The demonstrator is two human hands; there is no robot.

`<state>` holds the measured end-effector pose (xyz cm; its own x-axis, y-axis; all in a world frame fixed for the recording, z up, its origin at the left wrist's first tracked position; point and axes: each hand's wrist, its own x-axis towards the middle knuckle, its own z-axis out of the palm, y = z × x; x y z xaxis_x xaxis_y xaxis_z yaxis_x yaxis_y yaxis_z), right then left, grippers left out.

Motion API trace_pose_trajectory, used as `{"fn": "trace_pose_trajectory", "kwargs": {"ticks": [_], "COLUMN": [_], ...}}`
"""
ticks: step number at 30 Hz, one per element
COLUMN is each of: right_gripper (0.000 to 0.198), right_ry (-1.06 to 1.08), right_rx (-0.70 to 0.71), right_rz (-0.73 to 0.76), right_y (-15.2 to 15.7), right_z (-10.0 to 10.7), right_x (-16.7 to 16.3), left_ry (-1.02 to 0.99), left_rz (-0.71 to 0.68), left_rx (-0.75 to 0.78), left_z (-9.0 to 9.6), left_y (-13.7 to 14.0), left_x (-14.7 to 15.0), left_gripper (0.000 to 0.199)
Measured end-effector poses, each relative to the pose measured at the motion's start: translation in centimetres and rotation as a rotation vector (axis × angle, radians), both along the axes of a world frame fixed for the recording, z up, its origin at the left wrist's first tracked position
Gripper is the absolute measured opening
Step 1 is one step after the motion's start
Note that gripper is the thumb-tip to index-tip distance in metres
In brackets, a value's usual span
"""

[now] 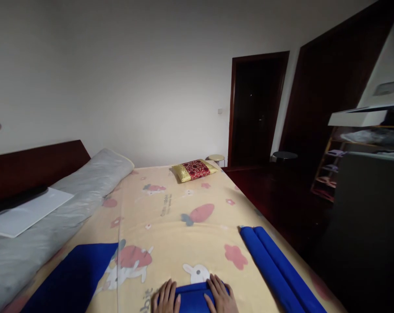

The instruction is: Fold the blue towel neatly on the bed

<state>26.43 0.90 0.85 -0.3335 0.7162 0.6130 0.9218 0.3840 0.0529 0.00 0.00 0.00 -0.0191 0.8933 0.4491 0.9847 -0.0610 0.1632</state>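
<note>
At the bottom middle of the view, a folded or rolled piece of blue cloth (193,300) lies on the bed. My left hand (165,299) rests at its left end, fingers stretched forward and thumb on the cloth. At the right end my right hand (221,296) lies with spread fingers, its thumb also over the cloth. The cloth's near part is cut off by the frame's lower edge. Two long blue cloth rolls (278,265) lie side by side at the bed's right edge. A flat blue cloth (73,278) is spread at the left.
The bed carries a yellow rabbit-print sheet (171,237). A gold and red pillow (195,170) sits at its far end. A grey plastic-covered roll (95,182) runs along the left, under a white board (30,211). Stools (216,157), a rack (329,165) and a dark cabinet (369,226) stand beyond.
</note>
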Motion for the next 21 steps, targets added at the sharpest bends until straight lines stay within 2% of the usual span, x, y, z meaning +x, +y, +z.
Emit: {"fn": "trace_pose_trajectory", "kwargs": {"ticks": [4,7,9,11,13,15,18,21], "right_gripper": [0.053,0.064,0.068,0.063,0.057,0.056,0.06,0.054], "right_ry": [0.079,0.066,0.041,0.028,0.035,0.072,0.172,0.23], "right_rx": [-0.249,-0.286,-0.24,-0.223,-0.297,-0.443,-0.64,-0.682], "right_rz": [0.031,0.081,0.085,0.05,0.0,-0.043,-0.109,-0.152], "right_y": [-1.8,-3.4,-4.4,-5.2,-5.6,-5.6,-4.9,-4.0], "right_z": [2.4,3.3,2.6,1.3,0.2,0.3,3.2,6.9], "right_x": [0.2,0.4,0.4,0.3,0.2,0.0,-0.9,-2.0], "left_ry": [-0.048,-0.058,-0.086,-0.124,-0.135,-0.124,-0.102,-0.097], "left_rz": [0.003,0.061,0.041,-0.022,-0.033,0.028,0.06,-0.001], "left_rx": [-0.267,-0.275,-0.232,-0.239,-0.279,-0.321,-0.389,-0.462], "left_z": [3.0,4.6,4.6,3.8,2.7,2.3,4.1,7.5], "left_y": [-0.5,-1.4,-2.4,-3.7,-4.9,-5.6,-5.5,-4.5], "left_x": [0.6,1.9,2.6,2.8,2.6,2.3,2.2,2.3], "left_gripper": [0.042,0.045,0.048,0.049,0.056,0.069,0.077,0.067]}}
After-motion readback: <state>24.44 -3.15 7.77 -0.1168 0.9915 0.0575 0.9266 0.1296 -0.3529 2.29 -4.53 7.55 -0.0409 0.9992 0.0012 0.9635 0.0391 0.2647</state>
